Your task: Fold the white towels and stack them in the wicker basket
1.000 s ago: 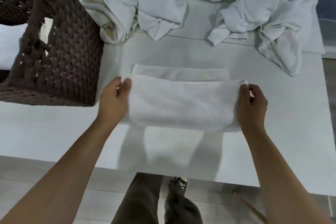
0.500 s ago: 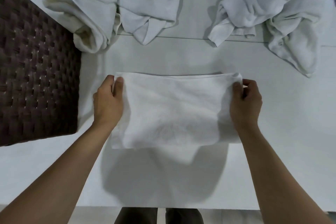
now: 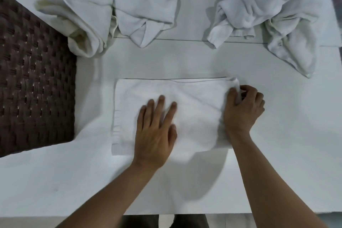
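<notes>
Lying flat on the counter (image 3: 286, 135) with its long axis left-to-right, the folded towel (image 3: 199, 116) sits under your left hand (image 3: 155, 135), fingers spread flat mid-cloth, while your right hand (image 3: 242, 109) pinches its right edge; the wicker basket (image 3: 33, 79) stands off its left end, nearer your left hand.

A folded white towel (image 3: 194, 116) lies on the worktop (image 3: 286, 135). The left hand (image 3: 155, 133) presses flat on it (fingers straight, slightly blurred). The right hand (image 3: 242, 111) seems to pinch its far right corner. A dark wicker basket (image 3: 33, 83) stands at the left, and crumpled towels (image 3: 144, 11) lie beyond.
</notes>
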### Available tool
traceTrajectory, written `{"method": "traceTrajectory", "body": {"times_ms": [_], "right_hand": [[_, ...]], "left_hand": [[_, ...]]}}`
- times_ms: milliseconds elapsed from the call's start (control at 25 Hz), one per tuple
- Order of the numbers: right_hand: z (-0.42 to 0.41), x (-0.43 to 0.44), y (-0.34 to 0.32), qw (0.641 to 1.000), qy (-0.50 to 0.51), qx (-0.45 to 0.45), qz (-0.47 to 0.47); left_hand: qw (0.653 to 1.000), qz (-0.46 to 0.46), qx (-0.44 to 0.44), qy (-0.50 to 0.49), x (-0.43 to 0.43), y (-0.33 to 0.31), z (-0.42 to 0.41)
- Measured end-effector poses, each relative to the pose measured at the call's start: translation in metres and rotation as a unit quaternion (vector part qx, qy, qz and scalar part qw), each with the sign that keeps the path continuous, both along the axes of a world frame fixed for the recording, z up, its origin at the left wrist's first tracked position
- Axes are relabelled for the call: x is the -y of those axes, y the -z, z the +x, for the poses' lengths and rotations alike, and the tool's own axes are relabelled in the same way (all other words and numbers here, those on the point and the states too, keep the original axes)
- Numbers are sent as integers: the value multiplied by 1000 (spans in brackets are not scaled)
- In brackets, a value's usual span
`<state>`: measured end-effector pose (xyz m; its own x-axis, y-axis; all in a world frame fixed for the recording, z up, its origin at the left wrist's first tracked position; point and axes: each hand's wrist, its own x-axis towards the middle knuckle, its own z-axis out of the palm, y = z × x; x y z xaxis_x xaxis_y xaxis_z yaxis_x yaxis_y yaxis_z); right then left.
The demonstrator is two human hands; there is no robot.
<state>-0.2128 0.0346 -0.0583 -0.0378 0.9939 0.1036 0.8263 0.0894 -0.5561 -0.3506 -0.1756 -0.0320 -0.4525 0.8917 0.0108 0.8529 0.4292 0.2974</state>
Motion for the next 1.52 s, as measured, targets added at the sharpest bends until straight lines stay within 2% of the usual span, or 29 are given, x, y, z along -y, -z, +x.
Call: {"method": "traceTrajectory", "body": {"times_ms": [280,400,480,600,680,760,840,880,960,1000,1080,1120,1160,1200,1240,1280,1360,1440,1520], "right_hand": [[-4,-1,-3,998,3,57,-31],[11,7,-19,993,-2,-46,-112],[23,19,-40,970,14,-142,-196],[46,44,-65,936,44,-225,-267],[58,58,-76,880,89,-305,-354],[69,75,-83,782,132,-405,-455],[82,95,-89,686,145,-481,-526],[88,105,-92,663,136,-496,-544],[100,118,-101,647,117,-497,-566],[106,120,-104,652,110,-495,-563],[120,118,-105,687,98,-491,-527],[129,115,-102,727,75,-474,-491],[139,111,-98,799,19,-413,-436],[149,106,-91,876,-58,-309,-365],[158,102,-84,924,-142,-193,-297],[163,97,-80,938,-213,-108,-253],[163,90,-75,914,-323,-32,-242],[152,83,-68,878,-421,-8,-228],[138,82,-69,846,-501,-27,-180]], "left_hand": [[998,-35,-40,23,0,15,-9],[996,-47,-71,40,-2,17,-19],[995,-30,-91,3,1,11,-16],[998,36,-43,-22,19,-4,20],[998,50,-1,24,39,-12,67],[999,32,34,12,59,-11,107],[997,17,59,-45,75,-5,132],[996,17,65,-62,80,-3,137],[993,33,83,-72,88,-3,138],[991,43,103,-74,90,-4,135],[982,54,163,-82,94,-11,126],[975,58,194,-88,95,-16,121],[970,64,218,-90,97,-22,117],[965,69,238,-88,101,-25,114],[960,71,256,-83,106,-28,112],[955,69,279,-80,111,-31,111],[939,79,325,-81,122,-37,112],[928,86,355,-71,135,-41,113],[926,81,364,-61,146,-46,112]]}}
